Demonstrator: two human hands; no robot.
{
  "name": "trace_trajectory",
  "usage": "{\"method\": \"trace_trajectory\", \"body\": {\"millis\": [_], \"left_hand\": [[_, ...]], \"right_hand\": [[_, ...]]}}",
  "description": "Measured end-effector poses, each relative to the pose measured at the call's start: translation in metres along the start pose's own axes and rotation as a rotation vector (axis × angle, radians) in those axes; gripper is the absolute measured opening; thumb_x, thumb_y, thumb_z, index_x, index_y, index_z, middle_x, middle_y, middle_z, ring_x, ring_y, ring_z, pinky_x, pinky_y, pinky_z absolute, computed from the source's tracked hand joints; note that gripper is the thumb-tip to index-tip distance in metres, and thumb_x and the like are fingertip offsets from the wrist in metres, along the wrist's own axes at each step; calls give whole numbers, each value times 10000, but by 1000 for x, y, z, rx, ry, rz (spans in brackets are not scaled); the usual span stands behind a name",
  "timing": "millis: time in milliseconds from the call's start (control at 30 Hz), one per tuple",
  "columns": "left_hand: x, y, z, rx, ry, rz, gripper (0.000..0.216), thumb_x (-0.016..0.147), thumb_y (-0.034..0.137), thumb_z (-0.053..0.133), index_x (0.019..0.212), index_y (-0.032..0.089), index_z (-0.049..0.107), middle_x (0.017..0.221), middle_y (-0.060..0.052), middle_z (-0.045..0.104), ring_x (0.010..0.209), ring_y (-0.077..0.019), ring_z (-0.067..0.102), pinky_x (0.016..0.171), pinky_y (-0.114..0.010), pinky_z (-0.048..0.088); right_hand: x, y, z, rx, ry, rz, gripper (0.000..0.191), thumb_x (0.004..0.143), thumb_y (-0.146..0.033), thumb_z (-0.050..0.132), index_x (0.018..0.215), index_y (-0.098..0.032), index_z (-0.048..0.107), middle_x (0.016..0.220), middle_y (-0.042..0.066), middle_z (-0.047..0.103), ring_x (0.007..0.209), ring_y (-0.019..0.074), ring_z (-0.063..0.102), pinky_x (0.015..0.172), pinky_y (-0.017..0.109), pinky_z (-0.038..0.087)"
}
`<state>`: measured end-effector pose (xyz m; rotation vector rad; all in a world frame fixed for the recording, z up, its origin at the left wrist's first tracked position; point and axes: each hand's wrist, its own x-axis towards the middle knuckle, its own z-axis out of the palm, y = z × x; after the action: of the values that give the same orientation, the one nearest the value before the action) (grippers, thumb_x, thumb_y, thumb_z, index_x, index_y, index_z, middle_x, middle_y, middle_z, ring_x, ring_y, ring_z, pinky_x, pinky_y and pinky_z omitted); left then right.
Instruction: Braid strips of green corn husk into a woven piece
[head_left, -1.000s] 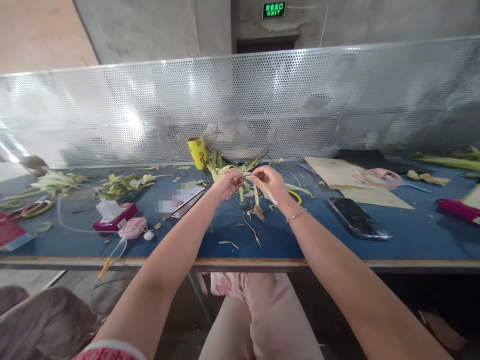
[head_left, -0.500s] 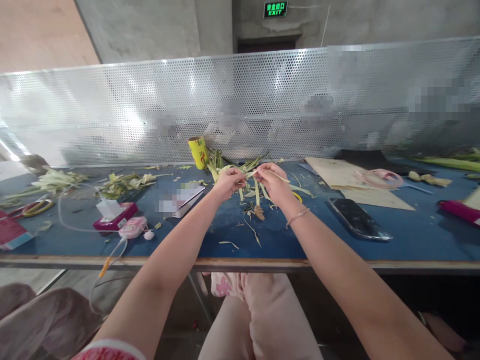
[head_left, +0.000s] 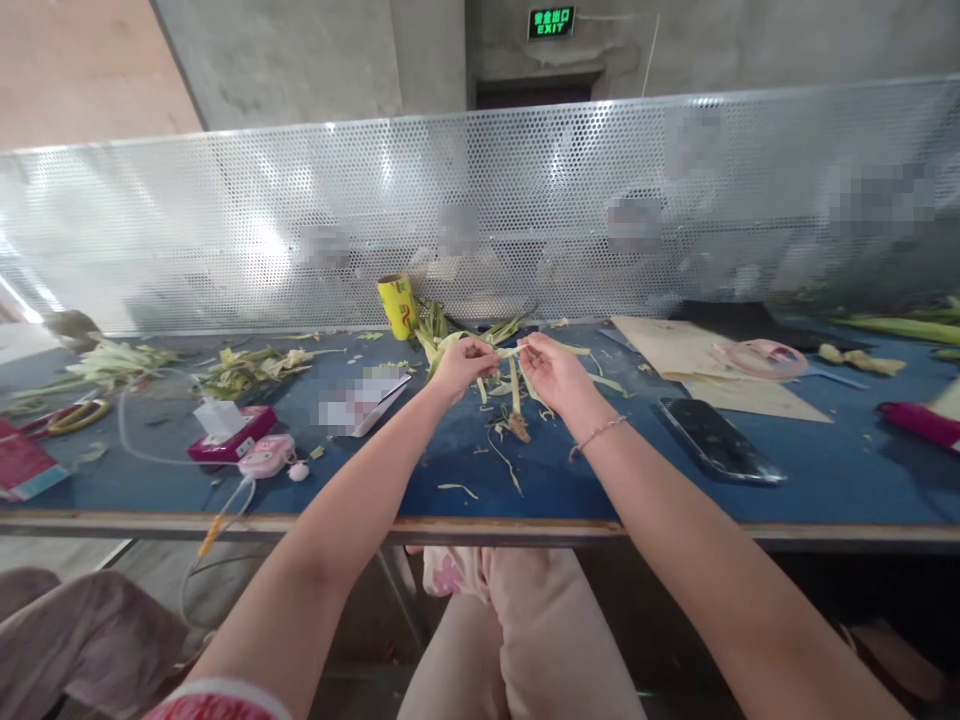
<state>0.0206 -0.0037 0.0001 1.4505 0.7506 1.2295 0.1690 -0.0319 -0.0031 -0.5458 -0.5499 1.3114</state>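
Observation:
Between my two hands runs a thin pale green leaf strip (head_left: 510, 352), held above the blue table. My left hand (head_left: 463, 366) pinches its left end with bent fingers. At the other end the fingertips of my right hand (head_left: 553, 370) close on the strip; a bracelet circles that wrist. Just below and behind lies a pile of green leaves and husks (head_left: 431, 338). More strips hang or lie under the hands, around a brownish stub (head_left: 517, 427). What the strip joins, if anything, is too small to make out.
A yellow roll (head_left: 397, 307) stands by the perforated metal screen (head_left: 360, 190). Left are a booklet (head_left: 367, 400), a magenta box (head_left: 255, 425), a cable and leaf heaps (head_left: 255, 372). To the right lie a phone (head_left: 720, 440), brown paper (head_left: 757, 400) and a pink tape ring (head_left: 765, 358).
My right hand has turned slightly and its fingers sit a little farther from the left hand. A bit more of the strip shows between them. The table items stay put.

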Motion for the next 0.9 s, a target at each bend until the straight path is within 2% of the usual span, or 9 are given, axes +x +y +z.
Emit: {"method": "trace_trajectory", "body": {"millis": [133, 233, 333, 433, 633, 900], "left_hand": [[-1, 0, 1, 4, 6, 28, 242, 664, 128, 733, 710, 144, 496, 567, 30, 593, 538, -65, 574, 609, -220, 484], [-2, 1, 1, 17, -10, 58, 274, 656, 163, 742, 747, 161, 484, 561, 47, 587, 537, -66, 569, 606, -222, 476], [0, 0, -1, 76, -51, 98, 249, 642, 209, 749, 751, 156, 531, 546, 50, 576, 514, -58, 534, 583, -219, 449], [2, 0, -1, 167, -87, 140, 210, 603, 222, 761, 721, 135, 611, 584, 30, 591, 531, -55, 511, 575, -224, 424], [-1, 2, 1, 314, -115, 163, 163, 578, 219, 751, 694, 123, 688, 714, -24, 663, 670, -99, 575, 723, -279, 462], [-7, 4, 6, 418, -166, 145, 144, 619, 263, 730, 674, 138, 684, 639, 1, 644, 594, -87, 528, 636, -262, 444]], "right_hand": [[-3, 0, 1, -9, 47, 63, 250, 737, 70, 537, 739, -180, 537, 704, 4, 657, 705, 67, 660, 618, 118, 556], [-3, 0, 0, -72, -4, -31, 245, 705, 58, 597, 739, -179, 542, 674, -10, 636, 757, 87, 677, 653, 133, 550], [-3, -1, -3, -177, -95, -165, 264, 659, -25, 695, 806, -194, 555, 678, -30, 635, 768, 106, 675, 677, 183, 541], [0, 0, -7, -319, -134, -221, 282, 638, -144, 737, 860, -200, 572, 708, -26, 647, 704, 107, 644, 689, 234, 524], [11, 4, -16, -757, -139, -410, 289, 605, -338, 737, 810, -164, 631, 758, 32, 659, 754, 165, 617, 777, 325, 471], [10, 4, -16, -914, -183, -445, 251, 661, -402, 638, 754, -173, 592, 739, 34, 631, 708, 161, 573, 709, 312, 444]]}}
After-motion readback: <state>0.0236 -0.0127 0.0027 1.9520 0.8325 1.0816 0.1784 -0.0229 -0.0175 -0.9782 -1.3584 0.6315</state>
